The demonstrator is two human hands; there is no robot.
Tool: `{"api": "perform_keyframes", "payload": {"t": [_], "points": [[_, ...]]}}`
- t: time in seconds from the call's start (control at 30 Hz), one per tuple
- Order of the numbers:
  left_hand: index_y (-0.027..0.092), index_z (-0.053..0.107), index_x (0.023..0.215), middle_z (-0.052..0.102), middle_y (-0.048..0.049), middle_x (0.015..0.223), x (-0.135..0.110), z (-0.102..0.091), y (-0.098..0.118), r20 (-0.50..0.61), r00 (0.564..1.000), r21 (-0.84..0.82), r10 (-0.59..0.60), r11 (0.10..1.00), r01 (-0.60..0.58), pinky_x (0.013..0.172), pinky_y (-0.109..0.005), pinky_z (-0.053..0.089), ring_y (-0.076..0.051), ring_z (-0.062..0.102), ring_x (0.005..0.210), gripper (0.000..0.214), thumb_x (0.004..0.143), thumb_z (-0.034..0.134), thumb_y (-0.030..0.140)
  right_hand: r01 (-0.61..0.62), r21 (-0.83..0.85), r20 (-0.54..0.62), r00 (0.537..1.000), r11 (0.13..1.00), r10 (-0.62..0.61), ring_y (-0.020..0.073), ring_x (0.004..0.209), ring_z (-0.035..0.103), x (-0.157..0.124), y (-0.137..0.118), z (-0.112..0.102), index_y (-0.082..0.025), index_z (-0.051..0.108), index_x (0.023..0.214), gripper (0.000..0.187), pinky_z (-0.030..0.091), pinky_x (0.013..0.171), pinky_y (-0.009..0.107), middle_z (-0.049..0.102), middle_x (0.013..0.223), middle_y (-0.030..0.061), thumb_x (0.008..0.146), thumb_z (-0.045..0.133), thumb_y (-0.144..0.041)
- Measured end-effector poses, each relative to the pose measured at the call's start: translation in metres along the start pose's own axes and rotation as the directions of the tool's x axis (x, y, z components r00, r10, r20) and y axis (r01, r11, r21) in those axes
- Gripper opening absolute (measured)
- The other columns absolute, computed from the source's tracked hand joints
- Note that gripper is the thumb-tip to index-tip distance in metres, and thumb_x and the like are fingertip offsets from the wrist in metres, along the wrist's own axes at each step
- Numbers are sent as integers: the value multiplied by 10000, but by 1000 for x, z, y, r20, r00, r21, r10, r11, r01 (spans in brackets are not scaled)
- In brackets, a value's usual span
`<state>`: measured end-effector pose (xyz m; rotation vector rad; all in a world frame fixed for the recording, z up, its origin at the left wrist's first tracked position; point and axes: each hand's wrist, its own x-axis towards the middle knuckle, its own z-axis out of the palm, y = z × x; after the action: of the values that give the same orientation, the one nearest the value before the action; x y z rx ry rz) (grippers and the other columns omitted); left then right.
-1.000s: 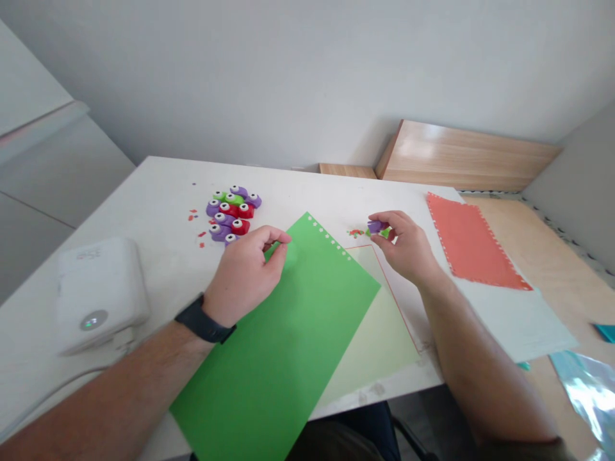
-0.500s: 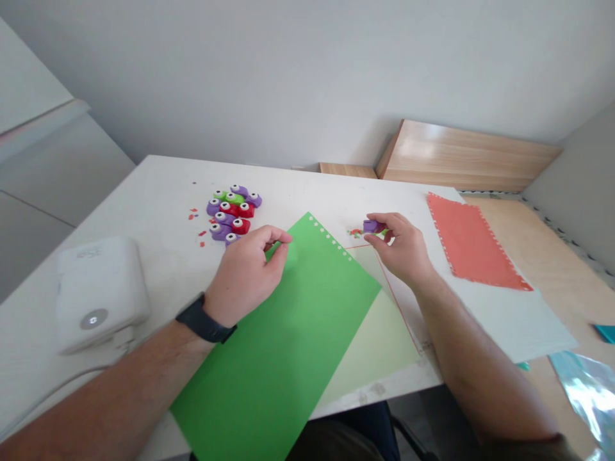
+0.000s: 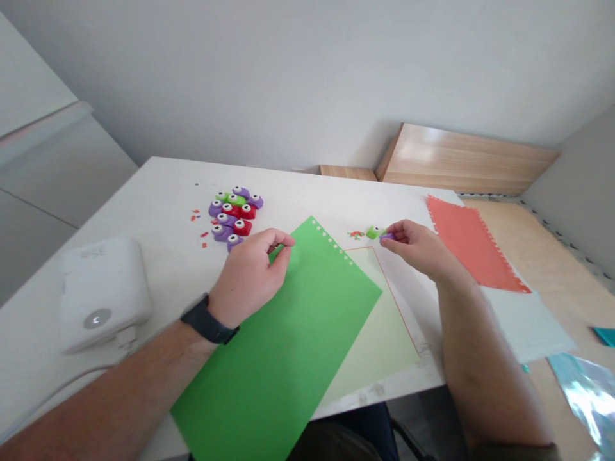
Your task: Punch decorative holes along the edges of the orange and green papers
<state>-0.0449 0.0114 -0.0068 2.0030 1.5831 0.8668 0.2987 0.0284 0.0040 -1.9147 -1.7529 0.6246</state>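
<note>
My left hand point(image 3: 250, 275) pinches the far left edge of a bright green paper sheet point(image 3: 288, 339) that lies on the white table point(image 3: 158, 192); a row of small punched holes runs along the sheet's far edge. My right hand point(image 3: 418, 246) is closed on a small purple paper punch point(image 3: 387, 237), held low at the table. A small green punch point(image 3: 373, 232) sits on the table just left of it, uncovered. A pale green sheet point(image 3: 379, 333) with a red border lies under the green one.
Several purple, red and green punches point(image 3: 234, 214) are clustered at the far left, with paper bits around. A white device point(image 3: 100, 291) with a cable sits at the left. A red sheet point(image 3: 468, 240) with punched edges lies at the right, wooden boards point(image 3: 461, 157) behind.
My right hand has lowered and shifted right with the purple punch, uncovering the green punch on the table. My left hand has kept its pinch on the green sheet.
</note>
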Motion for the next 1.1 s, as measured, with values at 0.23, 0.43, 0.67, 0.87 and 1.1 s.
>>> {"api": "perform_keyframes", "payload": {"t": [0.23,0.43,0.67,0.87,1.1], "points": [[255,686,1046,761,-11,1005,-1,0,0,12,1000,2,2,1000,-2,805,-349,511,-227,683,875,178,951,559,336,14,-198,58,998,980,-3,232,874,699,1,-4,7,-226,700,1044,252,506,759,354,779,1016,76,899,655,-427],[245,688,1045,768,-20,1010,-2,-2,1,16,1000,6,2,1000,-2,795,-345,506,-226,681,860,186,951,554,333,161,-333,16,986,929,-165,239,768,682,2,-2,5,-269,789,895,244,453,678,348,789,878,58,953,570,-357],[224,695,1041,770,-36,1044,-2,0,2,17,1000,13,26,1000,-26,866,-363,510,-230,687,914,177,947,560,290,-5,-303,-281,956,953,-84,233,696,668,-1,-9,4,-231,763,838,325,422,632,343,763,773,67,939,590,-486],[195,694,1022,769,-68,1061,-4,7,0,19,997,-17,71,997,-70,909,-382,525,-244,699,984,177,946,539,231,166,-86,-307,934,982,-184,198,689,663,-5,-23,27,-214,731,956,322,486,660,330,747,812,53,967,582,-500],[213,701,1006,774,-68,1043,-7,12,-1,47,995,17,92,996,-92,906,-367,550,-237,718,983,182,930,538,180,491,8,-162,860,871,-483,206,830,674,-9,-86,63,-212,698,1160,280,545,750,358,732,995,81,963,630,-397]]}}
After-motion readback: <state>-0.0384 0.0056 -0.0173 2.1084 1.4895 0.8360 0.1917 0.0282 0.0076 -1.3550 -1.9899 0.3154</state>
